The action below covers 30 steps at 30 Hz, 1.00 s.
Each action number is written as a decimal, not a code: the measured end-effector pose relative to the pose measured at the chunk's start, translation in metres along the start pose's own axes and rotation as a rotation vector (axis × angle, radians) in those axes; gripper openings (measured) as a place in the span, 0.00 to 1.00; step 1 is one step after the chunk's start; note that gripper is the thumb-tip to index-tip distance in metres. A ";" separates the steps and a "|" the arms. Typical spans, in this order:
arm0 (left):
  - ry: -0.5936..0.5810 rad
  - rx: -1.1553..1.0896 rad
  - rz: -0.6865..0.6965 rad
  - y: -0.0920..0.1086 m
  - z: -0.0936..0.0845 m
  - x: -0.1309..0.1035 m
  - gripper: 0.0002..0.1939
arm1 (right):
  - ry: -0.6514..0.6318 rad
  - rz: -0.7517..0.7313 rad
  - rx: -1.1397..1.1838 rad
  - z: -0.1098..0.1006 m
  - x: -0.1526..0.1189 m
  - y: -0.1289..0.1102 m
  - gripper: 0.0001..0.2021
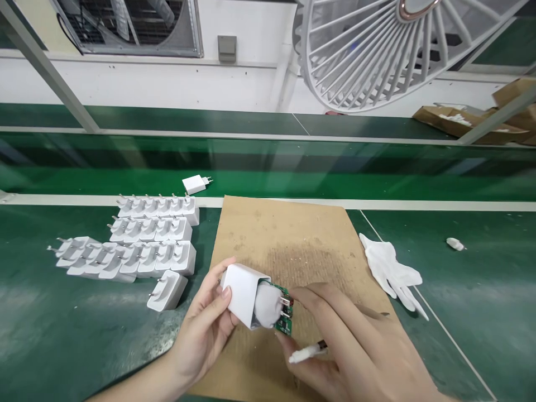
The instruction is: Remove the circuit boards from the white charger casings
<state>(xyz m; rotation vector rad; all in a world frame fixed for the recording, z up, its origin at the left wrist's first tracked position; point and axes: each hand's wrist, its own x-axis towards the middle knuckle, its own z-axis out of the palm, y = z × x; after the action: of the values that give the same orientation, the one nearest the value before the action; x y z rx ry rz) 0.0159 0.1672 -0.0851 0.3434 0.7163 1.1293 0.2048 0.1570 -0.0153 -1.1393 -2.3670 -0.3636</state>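
Observation:
My left hand (207, 329) grips a white charger housing (244, 293), its open end facing right. A rounded grey-white lump (267, 304) sits at that opening, joined to a green circuit board (285, 325) that sticks out of the housing. The fingertips of my right hand (343, 340) pinch the board at its top and bottom edges. A thin tool with a white-coated tip (307, 353) lies against my right hand, under the index finger; its rear part is hidden by the hand. Both hands are over a brown cardboard sheet (268, 229).
Rows of white plug chargers (146, 259) stand at the left, with a single one (167, 290) in front. Another charger (196, 184) lies behind them. A white glove (391, 268) and a small white piece (455, 244) lie right. A fan (377, 56) hangs above; a cardboard box (473, 124) sits at upper right.

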 end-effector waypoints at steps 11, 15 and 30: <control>0.057 -0.017 0.011 0.001 0.001 0.001 0.17 | -0.008 -0.024 -0.066 0.001 0.000 -0.003 0.09; 0.071 -0.023 -0.006 0.002 0.003 0.001 0.16 | 0.003 0.005 -0.017 0.002 0.000 -0.003 0.09; 0.035 -0.075 -0.163 0.005 0.005 0.001 0.15 | -0.094 -0.076 0.188 -0.006 -0.002 0.004 0.15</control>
<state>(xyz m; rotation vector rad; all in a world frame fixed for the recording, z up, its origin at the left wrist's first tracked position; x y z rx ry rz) 0.0156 0.1702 -0.0790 0.1989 0.7175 1.0068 0.2107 0.1557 -0.0117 -1.0007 -2.4711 -0.1111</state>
